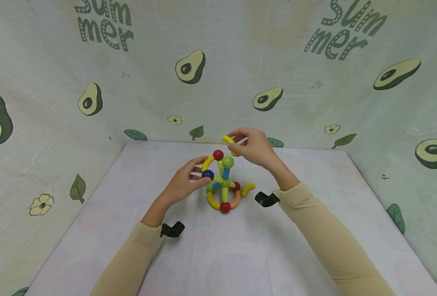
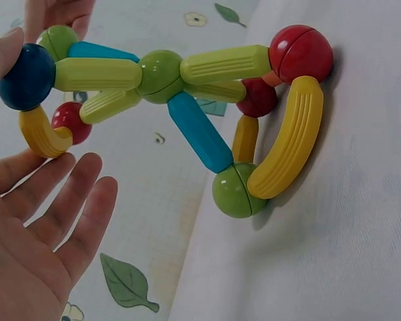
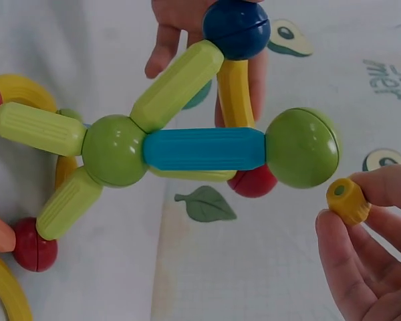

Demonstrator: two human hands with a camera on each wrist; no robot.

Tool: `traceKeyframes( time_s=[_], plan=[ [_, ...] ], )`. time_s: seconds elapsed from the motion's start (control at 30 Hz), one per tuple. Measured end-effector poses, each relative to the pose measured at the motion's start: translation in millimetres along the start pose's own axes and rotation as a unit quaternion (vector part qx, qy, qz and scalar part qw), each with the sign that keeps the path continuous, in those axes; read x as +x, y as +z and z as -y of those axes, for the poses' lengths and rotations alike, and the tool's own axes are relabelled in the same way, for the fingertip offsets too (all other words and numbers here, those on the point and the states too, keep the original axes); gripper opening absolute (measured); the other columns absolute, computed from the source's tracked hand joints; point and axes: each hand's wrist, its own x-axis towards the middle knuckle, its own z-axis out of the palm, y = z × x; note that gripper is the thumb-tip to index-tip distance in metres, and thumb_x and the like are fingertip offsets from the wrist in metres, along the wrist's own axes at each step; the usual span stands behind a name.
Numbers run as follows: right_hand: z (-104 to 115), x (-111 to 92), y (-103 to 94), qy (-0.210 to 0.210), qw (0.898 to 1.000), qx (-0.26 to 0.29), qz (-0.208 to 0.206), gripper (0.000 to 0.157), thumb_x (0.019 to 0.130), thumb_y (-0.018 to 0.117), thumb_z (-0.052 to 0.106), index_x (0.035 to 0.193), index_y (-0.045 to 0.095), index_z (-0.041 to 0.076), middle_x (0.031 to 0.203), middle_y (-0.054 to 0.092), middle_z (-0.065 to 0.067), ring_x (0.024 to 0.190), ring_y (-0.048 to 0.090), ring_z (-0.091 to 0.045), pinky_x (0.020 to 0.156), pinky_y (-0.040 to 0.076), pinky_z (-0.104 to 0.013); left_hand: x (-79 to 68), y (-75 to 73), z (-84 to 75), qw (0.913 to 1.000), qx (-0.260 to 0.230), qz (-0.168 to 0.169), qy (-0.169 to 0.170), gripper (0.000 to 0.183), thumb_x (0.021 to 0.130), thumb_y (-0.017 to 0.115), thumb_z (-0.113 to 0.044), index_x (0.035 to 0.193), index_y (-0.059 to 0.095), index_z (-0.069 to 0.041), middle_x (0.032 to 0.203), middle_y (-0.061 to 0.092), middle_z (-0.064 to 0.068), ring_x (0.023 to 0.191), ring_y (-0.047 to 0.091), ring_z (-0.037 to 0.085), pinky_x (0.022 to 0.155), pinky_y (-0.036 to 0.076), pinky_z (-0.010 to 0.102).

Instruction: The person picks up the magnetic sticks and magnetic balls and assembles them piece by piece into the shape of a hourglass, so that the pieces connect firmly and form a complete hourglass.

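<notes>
A toy model of magnetic sticks and balls stands on the table, built around a green centre ball (image 2: 160, 77). My left hand (image 1: 181, 184) holds it at the upper left, thumb on the dark blue ball (image 2: 27, 77) and fingers by the yellow curved stick (image 2: 43, 136) below that ball. Raised above the model, my right hand (image 1: 254, 149) pinches another yellow curved stick (image 3: 348, 200) between thumb and fingertips. The end of this stick is close to the green top ball (image 3: 303, 148), which sits on a blue straight stick (image 3: 205, 149). Red balls and curved sticks form the base.
One loose yellow curved stick (image 1: 248, 189) lies on the table just right of the base. The pale tabletop (image 1: 222, 255) reaches back to a hanging cloth (image 1: 225, 70) printed with avocados and leaves, which also closes off both sides.
</notes>
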Motion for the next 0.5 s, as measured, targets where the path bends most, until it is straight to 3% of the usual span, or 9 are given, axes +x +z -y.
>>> traceKeyframes(
  time_s=[0.5],
  plan=[
    [-4.9, -2.6, 6.7, 0.003, 1.0, 0.008, 0.01, 0.039, 0.101, 0.074, 0.023, 0.138, 0.067, 0.013, 0.121, 0.071, -0.011, 0.091, 0.076, -0.024, 0.08, 0.064, -0.041, -0.1, 0.3, -0.8, 1.0, -0.004, -0.001, 0.002, 0.078, 0.098, 0.077, -0.042, 0.164, 0.04, -0.022, 0.164, 0.045, 0.001, 0.135, 0.057, 0.029, 0.11, 0.053, 0.051]
  ],
)
